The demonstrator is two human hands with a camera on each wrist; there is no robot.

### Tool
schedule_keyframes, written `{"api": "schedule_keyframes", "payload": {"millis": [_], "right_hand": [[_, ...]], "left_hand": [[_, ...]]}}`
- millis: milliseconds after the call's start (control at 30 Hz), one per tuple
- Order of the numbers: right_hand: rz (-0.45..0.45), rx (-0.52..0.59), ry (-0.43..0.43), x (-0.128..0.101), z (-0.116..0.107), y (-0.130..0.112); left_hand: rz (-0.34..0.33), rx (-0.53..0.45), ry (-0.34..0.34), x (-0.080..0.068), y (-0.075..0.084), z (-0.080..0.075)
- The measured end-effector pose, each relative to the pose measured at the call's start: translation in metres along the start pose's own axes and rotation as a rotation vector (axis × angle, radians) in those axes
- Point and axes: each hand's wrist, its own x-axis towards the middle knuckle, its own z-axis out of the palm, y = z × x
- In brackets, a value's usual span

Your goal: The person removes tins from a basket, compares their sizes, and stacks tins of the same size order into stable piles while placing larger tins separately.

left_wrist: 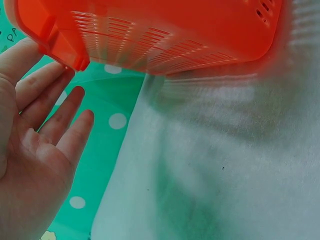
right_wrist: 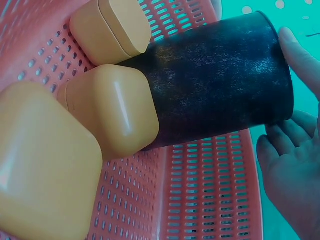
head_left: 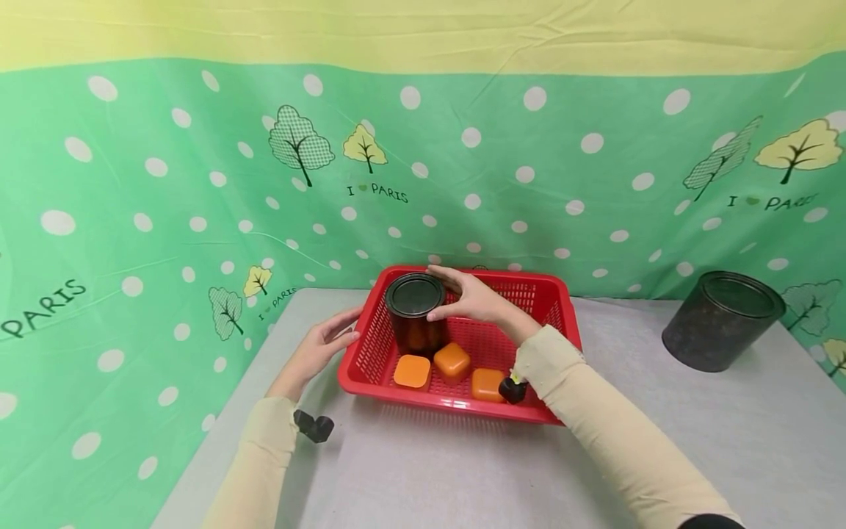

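One dark, cylindrical, metal-looking can (head_left: 416, 327) is standing in the left part of the red, rectangular, perforated plastic basket (head_left: 423, 399), its long axis running roughly upright. Key relation, as judged: the can is lying just to the left of your right hand (head_left: 472, 296), which is the nearer one and is touching it at the top. You are spanning the can's upper rim with that hand, thumb on the near side and fingers round the far side; it is parted only to the can's width and, by appearance, is holding it. How firmly you are pressing, I cannot tell.

Your left hand (head_left: 320, 349) is resting at the basket's left rim, from outside, fingers extended and spread, gripping nothing; the basket wall is coming between it and the can.

Contents of the basket: besides the can, three orange, rounded-square, plastic-looking boxes. The left box (head_left: 413, 371) is sitting in front of the can; the middle box (head_left: 452, 361) is sitting by its front right, contact unclear; the right box (head_left: 487, 385) is lying near the front wall, partly hidden by your wrist gear (head_left: 512, 390).

Well apart, a wider black cylindrical can (head_left: 717, 327) is standing on the pale grey desk (head_left: 429, 470), right of the basket.
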Motion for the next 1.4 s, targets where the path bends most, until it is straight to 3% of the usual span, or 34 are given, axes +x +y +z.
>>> {"api": "schedule_keyframes", "payload": {"millis": [900,1400], "right_hand": [[-0.002,-0.054,0.079,0.0,0.0,-0.005],[0.006,-0.047,0.149,-0.003,-0.014,-0.021]], "left_hand": [[-0.012,0.011,0.003,0.001,0.006,0.002],[-0.017,0.009,0.006,-0.002,0.003,0.002]]}}
